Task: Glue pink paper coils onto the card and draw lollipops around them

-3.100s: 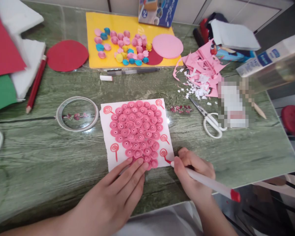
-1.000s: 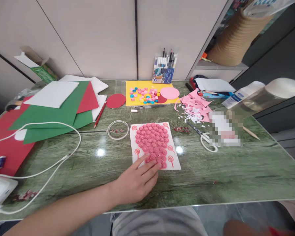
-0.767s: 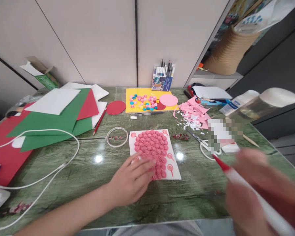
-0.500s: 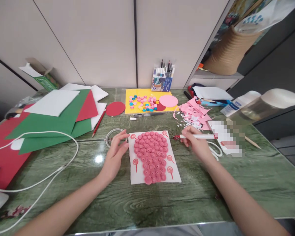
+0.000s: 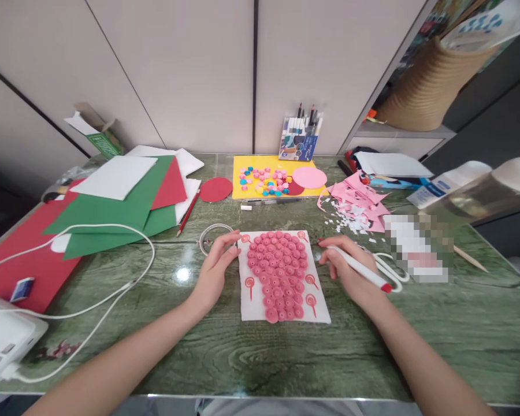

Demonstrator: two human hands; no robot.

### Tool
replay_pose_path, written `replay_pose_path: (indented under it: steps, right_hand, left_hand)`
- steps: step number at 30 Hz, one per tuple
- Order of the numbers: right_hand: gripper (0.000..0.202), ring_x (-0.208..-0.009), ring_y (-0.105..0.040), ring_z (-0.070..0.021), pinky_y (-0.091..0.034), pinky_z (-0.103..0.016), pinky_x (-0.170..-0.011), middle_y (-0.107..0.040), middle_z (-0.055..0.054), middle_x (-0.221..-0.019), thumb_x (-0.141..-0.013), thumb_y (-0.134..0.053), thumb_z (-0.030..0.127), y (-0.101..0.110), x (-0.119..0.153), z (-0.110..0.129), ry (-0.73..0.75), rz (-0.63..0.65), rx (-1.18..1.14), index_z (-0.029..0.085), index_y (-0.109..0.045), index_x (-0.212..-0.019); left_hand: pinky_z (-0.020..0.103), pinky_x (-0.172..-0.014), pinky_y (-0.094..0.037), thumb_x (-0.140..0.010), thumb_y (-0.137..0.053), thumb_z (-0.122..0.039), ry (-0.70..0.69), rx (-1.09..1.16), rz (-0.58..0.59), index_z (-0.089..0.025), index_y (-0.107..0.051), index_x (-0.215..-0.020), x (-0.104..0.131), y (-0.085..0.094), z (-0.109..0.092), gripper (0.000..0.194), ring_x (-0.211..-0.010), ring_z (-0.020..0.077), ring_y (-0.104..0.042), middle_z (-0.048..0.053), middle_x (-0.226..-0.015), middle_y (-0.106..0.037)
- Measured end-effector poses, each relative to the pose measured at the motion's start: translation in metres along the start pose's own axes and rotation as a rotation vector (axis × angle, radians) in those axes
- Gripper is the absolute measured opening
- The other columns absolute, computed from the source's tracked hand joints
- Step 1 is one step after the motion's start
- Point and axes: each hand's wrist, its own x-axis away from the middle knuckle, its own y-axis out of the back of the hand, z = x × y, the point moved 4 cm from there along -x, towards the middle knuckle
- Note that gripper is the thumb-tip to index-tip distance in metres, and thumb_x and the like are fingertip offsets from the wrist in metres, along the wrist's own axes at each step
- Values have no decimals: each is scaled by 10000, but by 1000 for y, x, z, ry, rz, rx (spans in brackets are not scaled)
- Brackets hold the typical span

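Note:
A white card (image 5: pixel 253 309) lies flat on the table, covered in the middle by many pink paper coils (image 5: pixel 281 271) in a shape wide above and narrower below. Red lollipop-like swirls (image 5: pixel 250 284) are drawn along its two sides. At the card's upper left edge rests my left hand (image 5: pixel 212 271), its fingers stretched out and apart, holding nothing. Just right of the card, my right hand (image 5: pixel 351 266) grips a white marker (image 5: pixel 361 270) with a red end. The marker's red tip points left towards the card's upper right corner.
Behind lie a yellow sheet (image 5: pixel 242 189) with small coloured coils, a red paper circle (image 5: pixel 216 189) and pink paper scraps (image 5: pixel 361 202). Green paper (image 5: pixel 99 222) and a white cable (image 5: pixel 151 248) fill the left. White-handled scissors (image 5: pixel 394 268) and a bottle (image 5: pixel 468 202) stand rightward.
My right hand has come closer to the card, and the marker now slants with its back end lower. The view has shifted, bringing more of the white charger in at the left.

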Motion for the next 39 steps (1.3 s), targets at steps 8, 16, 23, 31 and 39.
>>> replay_pose_path:
  steps: [8,16,23,31,39]
  right_hand:
    - [193,-634,-610,-144,-457,-261,-599,-661,-7,-789,-823,-564,385,2,3,17,259,-49,311,220,-619,-907]
    - [237,-904,-546,-211,-393,-386,-831,-633,-53,-918,-801,-619,346,-56,62,70,768,339,541,235,-580,-1006]
    - [217,-1065,-490,-221,-282,-459,-996,-642,-46,-989,-838,-534,165,-62,64,57,754,451,672,233,-563,-1043]
    - [296,-1104,-471,-217,-308,-419,-1006,-644,-52,-1012,-803,-478,47,-33,60,54,659,513,622,220,-580,-1019]
    - [295,-1080,-483,-231,-334,-425,-969,-648,-49,-994,-859,-411,55,-23,66,35,633,419,620,217,-584,-1034]
  left_hand:
    - [396,-1057,-305,-885,-465,-329,-62,-48,28,-252,-575,-1056,4,-2,-1,217,-1291,217,-365,43,-1266,-521]
    - [383,-1043,-306,-872,-460,-322,-85,-129,45,-238,-573,-1035,6,-3,-8,216,-1263,211,-383,44,-1247,-537]
    - [354,-1031,-314,-873,-461,-309,-105,-125,21,-240,-587,-1023,6,-2,-7,208,-1244,209,-400,36,-1221,-547]
    - [376,-1038,-310,-875,-473,-301,-106,-89,14,-237,-589,-997,6,-3,-7,180,-1251,212,-385,47,-1199,-539]
    - [367,-997,-355,-869,-487,-298,-139,-98,36,-229,-597,-972,10,-7,-12,166,-1188,218,-438,56,-1164,-534]
